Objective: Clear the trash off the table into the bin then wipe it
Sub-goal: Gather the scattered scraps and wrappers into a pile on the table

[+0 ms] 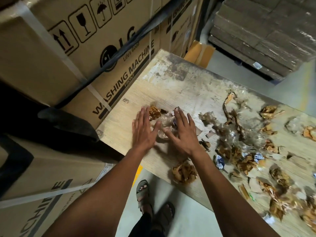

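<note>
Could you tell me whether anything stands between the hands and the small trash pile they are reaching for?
Nothing visible does. The left hand and right hand lie open, flanking the trash pile of clear plastic and brown scraps on the table.

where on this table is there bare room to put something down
Bare: the stained far corner of the table beside the washing machine boxes, and the strip left of the left hand. Crowded: wrappers cover the right half, right of the right hand.
</note>
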